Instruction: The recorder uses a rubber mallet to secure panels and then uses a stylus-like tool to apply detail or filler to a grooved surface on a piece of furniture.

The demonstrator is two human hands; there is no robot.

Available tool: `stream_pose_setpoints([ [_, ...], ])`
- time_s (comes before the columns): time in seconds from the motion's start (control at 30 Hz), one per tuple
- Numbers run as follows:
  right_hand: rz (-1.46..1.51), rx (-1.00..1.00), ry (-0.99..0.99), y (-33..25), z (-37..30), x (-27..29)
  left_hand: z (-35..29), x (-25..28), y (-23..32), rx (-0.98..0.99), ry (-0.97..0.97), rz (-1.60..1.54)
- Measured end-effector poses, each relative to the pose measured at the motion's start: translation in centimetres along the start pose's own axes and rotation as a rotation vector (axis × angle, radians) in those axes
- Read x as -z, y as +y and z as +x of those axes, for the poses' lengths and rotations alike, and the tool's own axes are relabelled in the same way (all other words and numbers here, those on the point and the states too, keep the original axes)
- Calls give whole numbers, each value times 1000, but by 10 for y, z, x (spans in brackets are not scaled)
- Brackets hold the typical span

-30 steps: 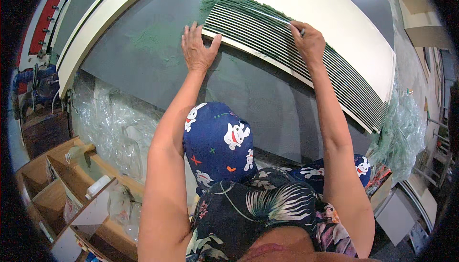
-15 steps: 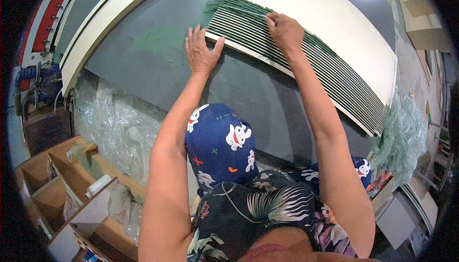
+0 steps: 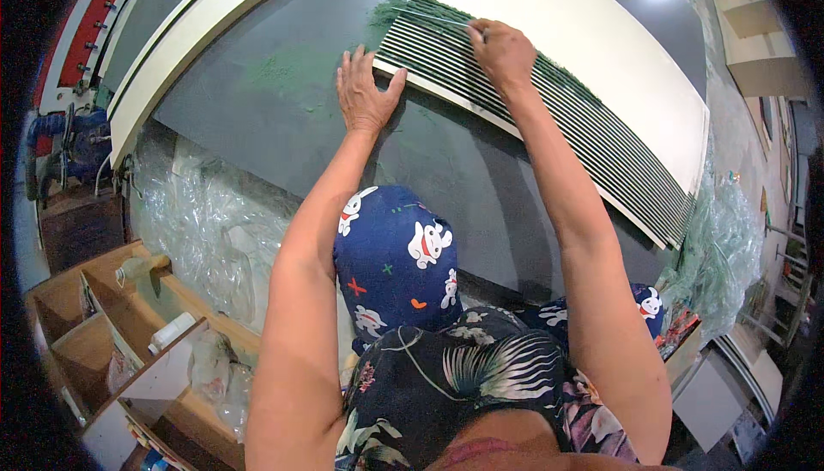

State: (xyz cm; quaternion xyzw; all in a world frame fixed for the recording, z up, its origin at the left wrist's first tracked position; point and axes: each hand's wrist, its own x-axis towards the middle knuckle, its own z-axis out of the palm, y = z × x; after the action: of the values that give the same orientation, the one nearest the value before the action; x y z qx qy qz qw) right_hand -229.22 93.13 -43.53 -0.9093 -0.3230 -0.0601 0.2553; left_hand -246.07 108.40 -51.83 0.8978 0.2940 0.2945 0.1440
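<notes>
A cream-white panel (image 3: 627, 63) with a band of many narrow dark grooves (image 3: 524, 106) lies flat in front of me. Crumbly green material (image 3: 429, 14) sits along the grooves' far side. My right hand (image 3: 505, 52) is closed round a thin metal rod-like tool (image 3: 433, 18), its length reaching left over the green crumbs at the panel's upper left. My left hand (image 3: 365, 97) rests with fingers spread on the dark grey table top (image 3: 275, 119), thumb against the panel's near left corner. The end of the tool inside my right hand is hidden.
Green dust (image 3: 279, 69) is scattered on the table left of the panel. A curved cream board (image 3: 193, 37) stands along the far left. Clear plastic sheeting (image 3: 202, 205) hangs below the table, near a wooden compartment box (image 3: 103, 334). More plastic (image 3: 721, 239) bunches at the right.
My right hand has moved slightly left and away from me, carrying the tool toward the panel's left edge. My left hand stays at the corner.
</notes>
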Motion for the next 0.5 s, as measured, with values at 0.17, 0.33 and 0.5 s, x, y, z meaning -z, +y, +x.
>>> stream_pose_setpoints([
  [0.17,72,16,65,50,-38,34,2,4,4,18,-20,16],
  [0.33,70,-33,33,76,-50,41,2,2,2,13,-12,-1],
  [0.5,144,-42,28,75,-49,54,2,2,0,13,-11,-5],
])
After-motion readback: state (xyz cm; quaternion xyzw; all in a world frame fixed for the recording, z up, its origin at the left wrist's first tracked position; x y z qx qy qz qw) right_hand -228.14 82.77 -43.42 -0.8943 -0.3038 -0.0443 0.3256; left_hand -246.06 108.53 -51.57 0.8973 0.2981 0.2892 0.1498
